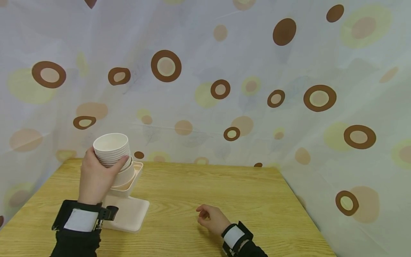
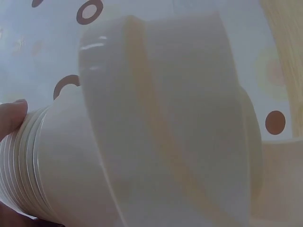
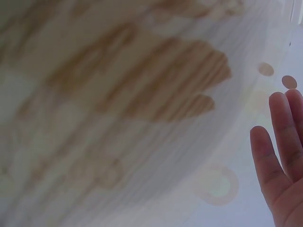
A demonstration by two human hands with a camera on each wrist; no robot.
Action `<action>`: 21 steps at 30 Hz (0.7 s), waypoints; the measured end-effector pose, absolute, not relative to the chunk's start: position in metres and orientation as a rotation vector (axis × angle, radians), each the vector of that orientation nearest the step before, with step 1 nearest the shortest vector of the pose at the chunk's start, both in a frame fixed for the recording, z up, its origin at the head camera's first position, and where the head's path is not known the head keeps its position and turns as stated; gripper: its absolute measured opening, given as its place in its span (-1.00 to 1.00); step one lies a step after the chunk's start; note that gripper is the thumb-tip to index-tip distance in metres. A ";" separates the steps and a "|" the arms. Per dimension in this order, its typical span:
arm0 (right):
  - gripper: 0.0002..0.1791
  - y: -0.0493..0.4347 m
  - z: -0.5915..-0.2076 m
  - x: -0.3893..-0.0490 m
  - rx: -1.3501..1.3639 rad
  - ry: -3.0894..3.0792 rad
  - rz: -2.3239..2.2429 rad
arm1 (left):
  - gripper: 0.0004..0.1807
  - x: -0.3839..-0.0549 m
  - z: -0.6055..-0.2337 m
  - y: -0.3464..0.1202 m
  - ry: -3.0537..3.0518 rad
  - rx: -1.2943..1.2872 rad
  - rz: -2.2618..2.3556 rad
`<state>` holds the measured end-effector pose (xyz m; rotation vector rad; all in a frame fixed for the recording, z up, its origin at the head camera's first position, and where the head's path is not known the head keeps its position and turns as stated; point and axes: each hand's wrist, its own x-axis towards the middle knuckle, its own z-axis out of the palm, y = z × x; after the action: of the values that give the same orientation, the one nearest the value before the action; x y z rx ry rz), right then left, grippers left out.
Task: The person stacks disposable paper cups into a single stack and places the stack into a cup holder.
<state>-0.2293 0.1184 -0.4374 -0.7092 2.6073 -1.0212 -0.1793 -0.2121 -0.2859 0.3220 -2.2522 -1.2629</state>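
Note:
My left hand (image 1: 97, 176) grips a stack of white paper cups (image 1: 111, 144) around its sides, the mouths facing up at a slight tilt. Directly below is a white round holder (image 1: 124, 177), partly hidden by the hand. In the left wrist view, the lower part of the cup stack (image 2: 66, 151) disappears at the rim of a pale cylinder (image 2: 189, 99) with an orange band; whether it sits inside or behind cannot be made out. Over the middle of the table, my right hand (image 1: 213, 218) holds nothing, its fingers loosely bent.
The round holder stands in a white rimmed tray (image 1: 138, 167) at the table's left. Toward me lies a flat white panel (image 1: 130, 214), partly behind the left wrist. A curtain (image 1: 199, 32) with brown circles hangs behind and beside the wooden table (image 1: 179, 200).

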 end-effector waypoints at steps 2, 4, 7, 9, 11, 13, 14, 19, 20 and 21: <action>-0.70 0.118 -0.438 -0.229 -0.712 2.612 -1.020 | -0.04 -0.179 -0.286 -0.212 -2.250 0.326 -1.262; -0.70 0.118 -0.438 -0.229 -0.720 2.618 -1.020 | -0.04 -0.179 -0.286 -0.212 -2.251 0.330 -1.255; -0.70 0.117 -0.438 -0.229 -0.733 2.626 -1.016 | -0.05 -0.178 -0.287 -0.212 -2.252 0.332 -1.246; -0.70 0.117 -0.439 -0.229 -0.739 2.628 -1.012 | -0.06 -0.177 -0.287 -0.211 -2.260 0.336 -1.248; -0.70 0.117 -0.440 -0.229 -0.742 2.626 -1.010 | -0.05 -0.177 -0.288 -0.211 -2.267 0.340 -1.261; -0.70 0.117 -0.440 -0.230 -0.742 2.624 -1.009 | -0.05 -0.177 -0.288 -0.211 -2.273 0.340 -1.271; -0.70 0.117 -0.440 -0.230 -0.742 2.624 -1.008 | -0.05 -0.177 -0.289 -0.211 -2.272 0.340 -1.273; -0.70 0.117 -0.441 -0.230 -0.747 2.621 -1.007 | -0.06 -0.176 -0.290 -0.211 -2.274 0.339 -1.267; -0.70 0.117 -0.441 -0.229 -0.748 2.621 -1.006 | -0.06 -0.176 -0.290 -0.211 -2.278 0.342 -1.268; -0.70 0.116 -0.441 -0.229 -0.748 2.621 -1.005 | -0.07 -0.176 -0.290 -0.211 -2.286 0.344 -1.269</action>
<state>-0.2293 0.1164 -0.4408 -0.7475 2.6213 -1.0046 -0.1757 -0.2107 -0.2904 0.3442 -2.2863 -1.2694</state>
